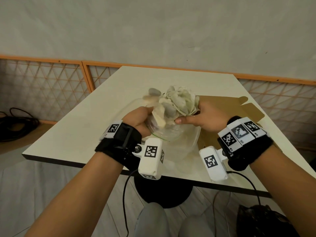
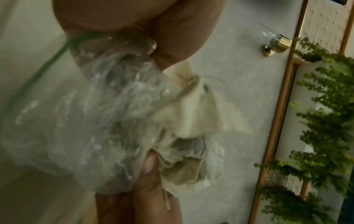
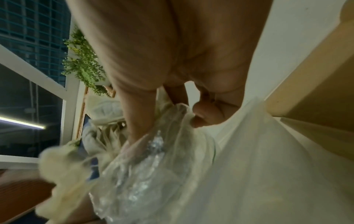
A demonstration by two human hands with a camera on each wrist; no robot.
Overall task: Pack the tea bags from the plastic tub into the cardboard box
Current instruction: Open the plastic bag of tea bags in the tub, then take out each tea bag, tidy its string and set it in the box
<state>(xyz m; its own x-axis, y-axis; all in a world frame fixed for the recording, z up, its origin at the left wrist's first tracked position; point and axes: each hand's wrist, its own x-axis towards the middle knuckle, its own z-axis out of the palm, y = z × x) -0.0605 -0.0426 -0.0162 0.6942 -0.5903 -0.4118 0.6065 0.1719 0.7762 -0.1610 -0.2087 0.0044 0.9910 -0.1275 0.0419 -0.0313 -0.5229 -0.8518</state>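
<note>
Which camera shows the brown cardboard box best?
The head view: the cardboard box lies open on the table, behind the right hand. The right wrist view catches only a blurry tan edge. The left wrist view shows none of it.

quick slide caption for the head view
Both hands, left hand and right hand, lift a bunch of tea bags in crinkled clear plastic beside the open cardboard box.

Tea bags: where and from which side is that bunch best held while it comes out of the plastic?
Probably low, where the tea bags bunch together at the plastic bag mouth, one hand from each side, as the left hand and right hand do; the tops fan loosely.
</note>
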